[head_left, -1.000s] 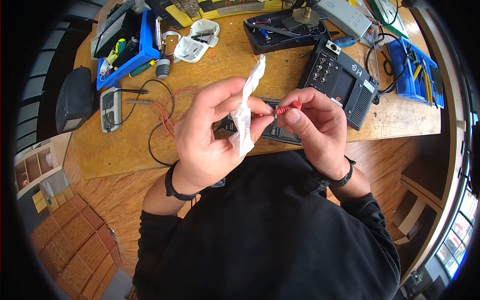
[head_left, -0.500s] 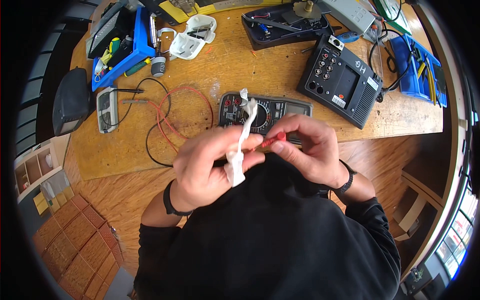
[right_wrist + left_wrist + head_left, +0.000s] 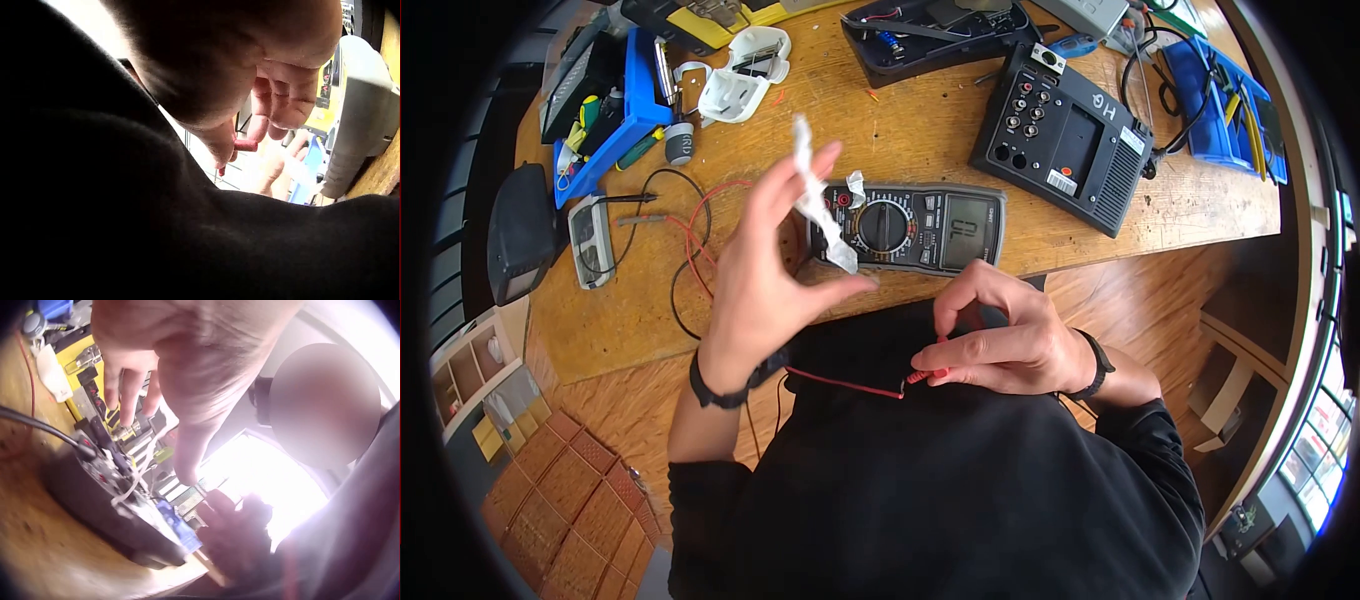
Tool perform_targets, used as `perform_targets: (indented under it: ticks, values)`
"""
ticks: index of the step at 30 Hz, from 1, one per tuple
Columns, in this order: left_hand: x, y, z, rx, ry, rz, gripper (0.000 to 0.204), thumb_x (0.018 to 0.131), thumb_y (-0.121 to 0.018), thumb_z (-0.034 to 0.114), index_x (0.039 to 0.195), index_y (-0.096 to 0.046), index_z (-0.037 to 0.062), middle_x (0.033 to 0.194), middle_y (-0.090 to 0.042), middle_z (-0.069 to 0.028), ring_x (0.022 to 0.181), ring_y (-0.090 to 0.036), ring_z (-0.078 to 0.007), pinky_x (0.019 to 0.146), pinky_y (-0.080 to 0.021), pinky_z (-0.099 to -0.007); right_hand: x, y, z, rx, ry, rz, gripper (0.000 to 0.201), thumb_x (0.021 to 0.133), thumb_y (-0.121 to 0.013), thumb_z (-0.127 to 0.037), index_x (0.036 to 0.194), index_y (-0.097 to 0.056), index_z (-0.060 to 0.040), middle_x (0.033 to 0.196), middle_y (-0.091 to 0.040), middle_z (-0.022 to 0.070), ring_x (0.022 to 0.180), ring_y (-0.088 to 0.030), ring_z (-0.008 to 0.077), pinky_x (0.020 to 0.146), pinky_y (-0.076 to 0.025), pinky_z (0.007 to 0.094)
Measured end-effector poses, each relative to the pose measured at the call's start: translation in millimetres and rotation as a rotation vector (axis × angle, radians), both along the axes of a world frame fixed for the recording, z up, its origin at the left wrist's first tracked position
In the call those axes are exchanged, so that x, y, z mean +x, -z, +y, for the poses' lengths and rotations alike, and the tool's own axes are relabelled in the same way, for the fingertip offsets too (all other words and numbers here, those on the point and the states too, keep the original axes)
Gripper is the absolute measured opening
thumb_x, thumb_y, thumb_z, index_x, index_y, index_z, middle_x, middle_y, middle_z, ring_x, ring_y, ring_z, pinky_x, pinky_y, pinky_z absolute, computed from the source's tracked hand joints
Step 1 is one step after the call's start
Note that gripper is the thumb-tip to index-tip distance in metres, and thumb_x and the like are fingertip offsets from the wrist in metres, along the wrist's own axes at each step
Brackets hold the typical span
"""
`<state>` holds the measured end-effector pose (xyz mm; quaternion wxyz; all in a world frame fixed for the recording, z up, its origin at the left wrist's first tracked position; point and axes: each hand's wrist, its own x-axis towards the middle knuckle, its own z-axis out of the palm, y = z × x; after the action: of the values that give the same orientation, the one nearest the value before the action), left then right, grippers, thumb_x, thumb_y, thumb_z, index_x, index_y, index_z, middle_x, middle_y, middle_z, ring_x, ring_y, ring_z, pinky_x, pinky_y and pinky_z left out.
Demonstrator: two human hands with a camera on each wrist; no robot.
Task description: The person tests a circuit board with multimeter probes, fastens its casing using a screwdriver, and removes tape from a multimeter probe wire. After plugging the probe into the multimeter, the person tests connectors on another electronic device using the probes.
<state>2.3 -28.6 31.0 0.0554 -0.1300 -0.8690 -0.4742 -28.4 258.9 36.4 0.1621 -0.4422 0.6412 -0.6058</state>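
Observation:
My left hand (image 3: 758, 275) is spread above the left end of the multimeter (image 3: 948, 200), thumb and fingers wide apart. A twisted strip of white tissue (image 3: 812, 200) lies across its fingers in the head view; the left wrist view shows the strip hanging behind the thumb. My right hand (image 3: 1020, 345), close over the black shirt, pinches a red test-lead plug (image 3: 918, 377) between thumb and fingers. A thin red lead (image 3: 840, 383) runs left from the plug. In the right wrist view the red plug (image 3: 247, 145) sticks out past the fingertips.
A black device (image 3: 1050, 130) with several sockets stands at the right of the wooden bench. Beyond the hands lie an open black case (image 3: 900, 65) and a white box (image 3: 735, 90). Blue trays (image 3: 630, 110) hold tools. Black and red leads (image 3: 678, 260) loop at the left.
The hands have parted: the left moved up and left with the tissue and opened wide, the right came down toward the shirt with the red plug. The multimeter is now more exposed.

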Motion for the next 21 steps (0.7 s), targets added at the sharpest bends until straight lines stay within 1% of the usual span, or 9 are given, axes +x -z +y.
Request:
perform_targets:
  ticks: [2, 4, 7, 10, 12, 14, 16, 20, 21]
  values:
    - [-17, -5, 1, -0.222, 0.065, -0.135, 0.125, 0.059, -0.105, 0.012, 0.161, -0.032, 0.0090, 0.167, -0.051, -0.0133, 0.148, -0.055, -0.0360, 0.123, -0.045, -0.0469, 4, 0, 4, 0.016, 0.018, -0.013, 0.023, 0.089, -0.090, -0.015, 0.111, -0.086, -0.0111, 0.101, -0.064, 0.0038, 0.083, -0.062, 0.0172, 0.062, -0.049, 0.0301]
    - [-27, -6, 5, -0.287, 0.146, -0.197, 0.122, 0.060, -0.102, 0.006, 0.161, -0.034, 0.0084, 0.165, -0.053, -0.0109, 0.145, -0.057, -0.0372, 0.120, -0.049, -0.0451, 5, 1, 7, 0.031, 0.039, -0.026, 0.023, 0.089, -0.090, -0.016, 0.111, -0.087, -0.0115, 0.100, -0.062, 0.0030, 0.083, -0.060, 0.0164, 0.062, -0.047, 0.0302]
    - [-29, -5, 9, -0.299, 0.151, -0.198, 0.122, 0.059, -0.102, 0.005, 0.161, -0.036, 0.0086, 0.163, -0.055, -0.0095, 0.141, -0.060, -0.0388, 0.115, -0.052, -0.0445, 8, 4, 11, 0.021, 0.072, 0.035, 0.024, 0.088, -0.090, -0.015, 0.111, -0.086, -0.0111, 0.101, -0.064, 0.0033, 0.085, -0.063, 0.0171, 0.062, -0.048, 0.0297]
    - [-22, 1, 20, -0.295, 0.056, -0.176, 0.123, 0.059, -0.102, 0.007, 0.162, -0.035, 0.0088, 0.160, -0.056, -0.0116, 0.136, -0.063, -0.0387, 0.110, -0.055, -0.0453, 5, 4, 12, 0.021, 0.115, 0.100, 0.025, 0.087, -0.090, -0.013, 0.111, -0.086, -0.0103, 0.103, -0.066, 0.0039, 0.088, -0.065, 0.0183, 0.064, -0.051, 0.0303]
    - [-17, 3, 30, -0.269, 0.026, -0.181, 0.123, 0.060, -0.103, 0.013, 0.162, -0.036, 0.0072, 0.159, -0.056, -0.0159, 0.132, -0.065, -0.0389, 0.108, -0.056, -0.0462, 3, 3, 10, 0.062, 0.127, 0.101, 0.025, 0.086, -0.090, -0.010, 0.111, -0.086, -0.0086, 0.105, -0.068, 0.0051, 0.090, -0.067, 0.0199, 0.066, -0.054, 0.0311]
    - [-10, 8, 36, -0.229, 0.050, -0.050, 0.124, 0.062, -0.103, 0.015, 0.163, -0.033, 0.0029, 0.138, -0.065, -0.0226, 0.124, -0.066, -0.0409, 0.104, -0.053, -0.0474, 3, 3, 6, 0.058, 0.130, 0.094, 0.026, 0.085, -0.090, -0.009, 0.111, -0.085, -0.0079, 0.105, -0.068, 0.0054, 0.090, -0.067, 0.0203, 0.067, -0.055, 0.0315]
    - [0, 12, 35, -0.235, 0.040, -0.051, 0.126, 0.061, -0.103, 0.019, 0.163, -0.032, -0.0029, 0.137, -0.064, -0.0240, 0.123, -0.066, -0.0423, 0.105, -0.053, -0.0489, -2, 3, -3, 0.041, 0.125, 0.117, 0.027, 0.084, -0.090, -0.006, 0.110, -0.085, -0.0065, 0.104, -0.069, 0.0065, 0.089, -0.068, 0.0209, 0.067, -0.056, 0.0312]
    - [10, 8, 27, -0.255, -0.021, -0.015, 0.125, 0.062, -0.103, 0.019, 0.162, -0.031, -0.0035, 0.142, -0.062, -0.0262, 0.121, -0.066, -0.0431, 0.103, -0.054, -0.0485, -2, 2, -12, 0.051, 0.096, 0.153, 0.028, 0.082, -0.091, -0.007, 0.110, -0.085, -0.0069, 0.103, -0.070, 0.0064, 0.087, -0.068, 0.0212, 0.068, -0.056, 0.0322]
    - [12, 7, 25, -0.253, -0.047, -0.048, 0.123, 0.064, -0.103, 0.020, 0.163, -0.032, -0.0013, 0.151, -0.058, -0.0239, 0.128, -0.064, -0.0422, 0.106, -0.054, -0.0476, -2, 2, -14, 0.066, 0.099, 0.173, 0.029, 0.082, -0.091, -0.008, 0.110, -0.085, -0.0072, 0.103, -0.070, 0.0061, 0.086, -0.068, 0.0211, 0.069, -0.055, 0.0326]
